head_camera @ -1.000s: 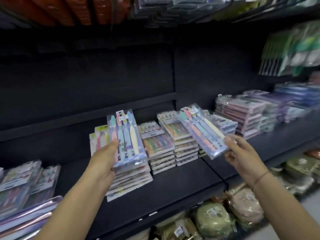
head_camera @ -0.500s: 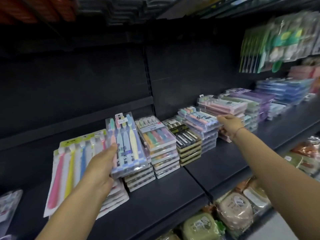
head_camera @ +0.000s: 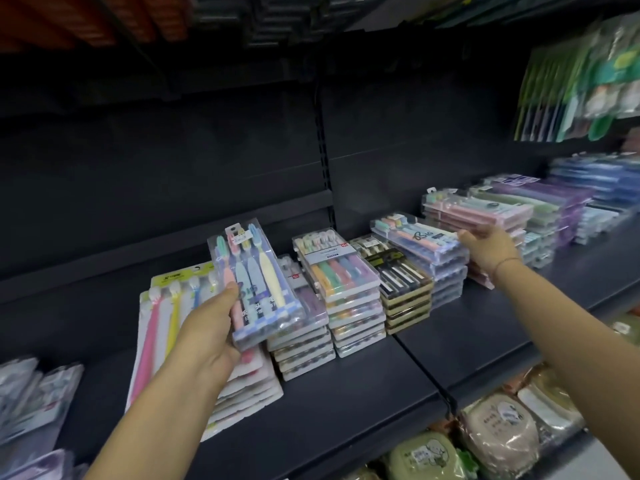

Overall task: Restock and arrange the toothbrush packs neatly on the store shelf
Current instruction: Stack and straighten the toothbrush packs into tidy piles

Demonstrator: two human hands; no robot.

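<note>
**Two hands at a dark shelf of toothbrush packs**

The left hand (head_camera: pixel 207 337) grips a clear plastic pack of four pastel toothbrushes (head_camera: pixel 256 285) by its lower left edge, thumb on the front. The pack is held tilted above the dark grey metal shelf (head_camera: pixel 363 393), in front of a stack of clear flat packs (head_camera: pixel 301 344). To the left of that stack lies a pile of white card packs with long pink, yellow and blue toothbrushes (head_camera: pixel 166 327), partly hidden by the left hand.

The right hand (head_camera: pixel 491 249), with a thin bracelet (head_camera: pixel 507 263) at the wrist, reaches to the near end of a clear pack lettered "Big" (head_camera: pixel 419 242). This pack lies flat on top of a stack of like packs (head_camera: pixel 446 285). The fingers (head_camera: pixel 465 235) meet the pack's end, but the angle does not show whether they grip it or only touch it.

Between the two hands stand a stack of white-labelled packs of multicoloured brushes (head_camera: pixel 336 271) and, just beside it, a stack of black-and-gold packs (head_camera: pixel 401 282). Beyond the right hand is a stack of pink packs (head_camera: pixel 485 214). Rounded green and beige packages (head_camera: pixel 498 434) fill the shelf below.
</note>
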